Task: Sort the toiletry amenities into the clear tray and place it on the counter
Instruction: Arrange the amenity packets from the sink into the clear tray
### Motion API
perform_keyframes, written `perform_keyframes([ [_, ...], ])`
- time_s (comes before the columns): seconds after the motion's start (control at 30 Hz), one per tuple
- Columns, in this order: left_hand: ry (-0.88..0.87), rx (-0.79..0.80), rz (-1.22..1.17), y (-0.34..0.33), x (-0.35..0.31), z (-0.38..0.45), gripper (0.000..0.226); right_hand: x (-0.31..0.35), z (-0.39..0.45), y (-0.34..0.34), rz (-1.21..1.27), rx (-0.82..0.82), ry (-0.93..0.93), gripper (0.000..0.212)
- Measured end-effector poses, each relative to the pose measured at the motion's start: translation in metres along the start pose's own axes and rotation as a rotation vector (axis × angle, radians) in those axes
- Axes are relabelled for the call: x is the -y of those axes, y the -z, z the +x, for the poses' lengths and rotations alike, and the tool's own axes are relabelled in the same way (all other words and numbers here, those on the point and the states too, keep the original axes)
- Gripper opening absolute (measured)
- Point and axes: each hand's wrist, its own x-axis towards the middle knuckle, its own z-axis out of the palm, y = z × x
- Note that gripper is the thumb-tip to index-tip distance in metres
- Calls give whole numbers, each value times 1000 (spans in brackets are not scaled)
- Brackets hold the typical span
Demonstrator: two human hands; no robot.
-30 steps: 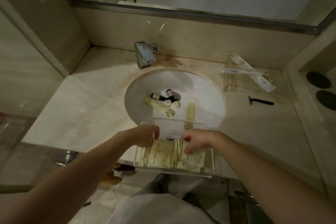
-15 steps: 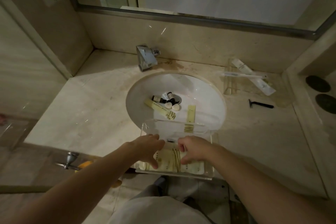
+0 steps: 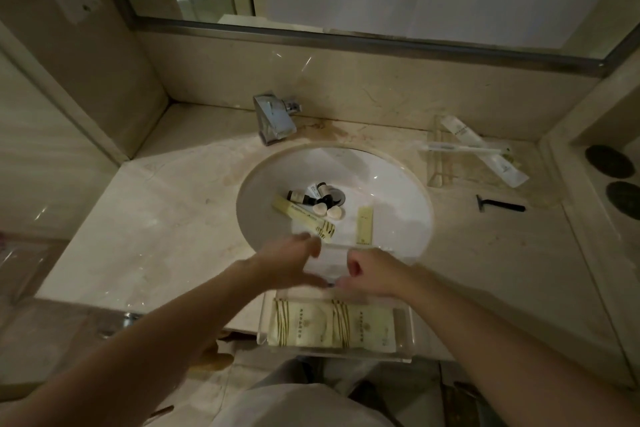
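The left hand [image 3: 291, 262] reaches forward over the near rim of the white oval sink basin [image 3: 388, 184] with its fingers [image 3: 304, 243] loosely extended and blurred, holding nothing that can be made out; the right hand [image 3: 372, 274] sits just beside it at 3 o'clock, its fingers [image 3: 353, 267] curled inward, and whether they pinch anything cannot be told through the blur. Directly below both hands, at 6 o'clock, lies the clear rectangular acrylic tray [image 3: 408, 329], resting on the front edge of the beige marble surface [image 3: 166, 225] with its long axis running left to right and its near side overhanging the edge. Inside it two pale yellow flat sachets with gold stripes [image 3: 332, 326] lie side by side, filling its floor. At 12 o'clock from the fingers, in the basin, a long pale yellow tube [image 3: 304, 217] lies diagonally, its striped end pointing toward 4 o'clock near the left fingertips, and a narrow pale yellow sachet [image 3: 364, 225] lies nearly upright along 12 to 6. Around the drain are small dark-capped bottles [image 3: 298, 197] and two round cream soaps [image 3: 327, 211]. Farther out at 2 o'clock a white wrapped toothbrush [image 3: 460, 148] crosses a long white packet [image 3: 485, 152], and a black razor [image 3: 500, 206] lies left to right on the surface.
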Motion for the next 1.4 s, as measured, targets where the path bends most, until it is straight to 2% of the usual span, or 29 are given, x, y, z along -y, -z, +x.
perform_keyframes([
  [0.13,214,-171,-205,32,27,42,33,2,23,31,116,-234,14,16],
  [0.27,490,-131,-532,34,58,82,16,-1,56,44,176,-272,-61,9],
  [0.37,655,-119,-799,21,69,103,14,-7,83,42,172,-201,-100,18],
  [0.5,816,-97,-972,-12,83,132,20,-12,123,29,154,-77,-122,30],
  [0.67,947,-67,-1141,-51,100,169,16,-18,166,7,131,57,-148,37],
  [0.77,954,-132,-1250,-62,106,183,10,-19,186,-3,127,106,-144,35],
  [0.93,964,-253,-1345,-73,113,199,31,-20,208,-10,133,112,-176,33],
  [1.03,1080,-282,-1414,-77,117,204,52,-15,210,-9,202,86,-168,44],
  [1.1,1149,-266,-1416,-77,118,203,57,-11,210,-8,238,90,-182,47],
  [1.17,1148,-198,-1336,-74,115,204,49,-8,210,-9,285,114,-199,49],
  [1.3,1012,-45,-1069,-65,111,198,5,0,208,-5,477,133,-238,61],
  [1.4,887,-37,-916,-58,105,186,13,2,206,2,743,118,-313,58],
])
